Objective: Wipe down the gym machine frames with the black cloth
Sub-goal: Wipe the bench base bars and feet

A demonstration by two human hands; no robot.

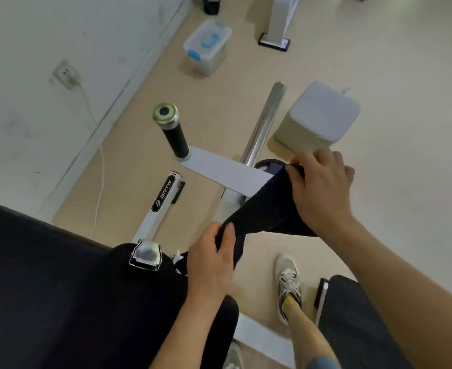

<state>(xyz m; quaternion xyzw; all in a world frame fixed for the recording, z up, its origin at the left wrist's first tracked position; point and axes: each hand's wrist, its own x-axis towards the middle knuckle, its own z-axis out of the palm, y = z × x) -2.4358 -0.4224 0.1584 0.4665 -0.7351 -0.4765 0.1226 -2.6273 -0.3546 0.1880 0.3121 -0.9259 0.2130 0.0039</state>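
Both hands grip the black cloth point(262, 209): left hand point(211, 262) pinches its lower end, right hand point(323, 187) clutches the top against the white frame bar point(224, 171).

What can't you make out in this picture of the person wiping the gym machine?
All in the head view:
- The black cloth covers the end of the white frame bar, so what lies underneath is hidden.
- On the right hand, the fingers' tips are hidden by the hand's own back and the cloth.
- The clear box is too blurred to identify its blue contents.
- The black object is cut off by the top edge.
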